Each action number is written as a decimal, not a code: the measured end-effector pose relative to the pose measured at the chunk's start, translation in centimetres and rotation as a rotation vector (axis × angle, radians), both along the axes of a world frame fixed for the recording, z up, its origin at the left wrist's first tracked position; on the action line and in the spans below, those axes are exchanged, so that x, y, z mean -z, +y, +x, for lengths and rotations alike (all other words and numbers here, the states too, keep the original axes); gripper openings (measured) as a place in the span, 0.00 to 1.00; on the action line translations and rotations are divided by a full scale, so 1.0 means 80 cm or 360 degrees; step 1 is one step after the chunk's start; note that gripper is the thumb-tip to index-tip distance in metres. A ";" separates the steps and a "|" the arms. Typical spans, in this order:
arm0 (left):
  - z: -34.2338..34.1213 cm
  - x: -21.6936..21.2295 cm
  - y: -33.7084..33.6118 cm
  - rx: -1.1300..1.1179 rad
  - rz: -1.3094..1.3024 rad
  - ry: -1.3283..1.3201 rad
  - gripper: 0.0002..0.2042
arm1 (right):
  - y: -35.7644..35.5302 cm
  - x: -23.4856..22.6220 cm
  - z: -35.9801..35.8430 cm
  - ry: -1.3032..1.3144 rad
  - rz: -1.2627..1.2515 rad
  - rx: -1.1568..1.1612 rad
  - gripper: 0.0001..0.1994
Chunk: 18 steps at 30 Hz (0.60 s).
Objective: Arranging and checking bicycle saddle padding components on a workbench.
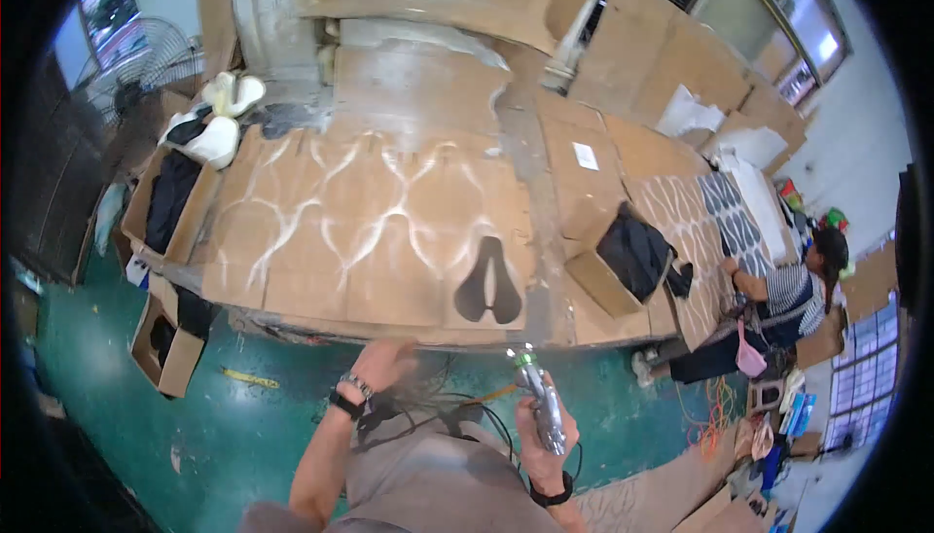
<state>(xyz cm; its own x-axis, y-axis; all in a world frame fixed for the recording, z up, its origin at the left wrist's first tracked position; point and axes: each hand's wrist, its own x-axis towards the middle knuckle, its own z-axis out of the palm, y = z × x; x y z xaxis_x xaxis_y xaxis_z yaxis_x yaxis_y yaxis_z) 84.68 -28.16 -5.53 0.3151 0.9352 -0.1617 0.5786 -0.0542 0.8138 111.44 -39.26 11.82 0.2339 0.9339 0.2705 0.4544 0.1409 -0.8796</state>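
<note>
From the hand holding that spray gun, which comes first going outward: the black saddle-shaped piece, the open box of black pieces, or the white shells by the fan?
1. Black saddle-shaped piece, on the cardboard just above the right hand.
2. Open box of black pieces, to the upper right.
3. White shells, far upper left near the fan.

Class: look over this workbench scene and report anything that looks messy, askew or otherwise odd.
White overspray outlines cover the cardboard-lined bench, ghost shapes matching the one black saddle-shaped piece lying there. The right hand holds a spray gun.
</note>
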 end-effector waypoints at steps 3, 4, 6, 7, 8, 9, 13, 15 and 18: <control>-0.044 0.022 0.047 -0.0020 0.0011 0.0066 0.20 | -0.010 0.006 -0.034 0.0014 -0.0081 0.0130 0.26; -0.066 0.051 0.062 -0.0065 0.0016 0.0114 0.20 | -0.011 0.016 -0.043 -0.0043 -0.0050 0.0106 0.26; -0.096 0.096 0.078 -0.0106 -0.0006 0.0152 0.20 | -0.014 0.016 -0.065 -0.0030 -0.0067 0.0056 0.26; -0.108 0.108 0.091 -0.0153 -0.0157 0.0227 0.21 | -0.014 0.015 -0.076 -0.0019 -0.0072 0.0038 0.26; -0.117 0.125 0.107 -0.0197 -0.0303 0.0300 0.22 | -0.017 0.017 -0.087 0.0049 -0.0164 0.0108 0.26; -0.127 0.154 0.118 -0.0209 -0.0311 0.0292 0.22 | -0.015 0.016 -0.098 0.0041 -0.0170 0.0096 0.26; -0.164 0.248 0.113 -0.0242 -0.0106 0.0320 0.20 | -0.006 0.012 -0.127 -0.0005 -0.0251 0.0136 0.26; -0.166 0.259 0.112 -0.0316 -0.0335 0.0058 0.16 | -0.001 0.016 -0.133 -0.0102 -0.0299 0.0160 0.26; -0.164 0.260 0.116 -0.0442 -0.0259 -0.0141 0.15 | 0.014 0.028 -0.131 -0.0018 -0.0284 0.0202 0.26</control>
<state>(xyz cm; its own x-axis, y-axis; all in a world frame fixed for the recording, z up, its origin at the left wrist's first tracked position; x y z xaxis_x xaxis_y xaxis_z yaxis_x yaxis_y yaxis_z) 71.55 -18.89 -26.32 0.0711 0.9514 -0.2996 0.4794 0.2308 0.8467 100.99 -38.13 9.55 0.3508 0.9303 0.1070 0.4683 -0.0754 -0.8803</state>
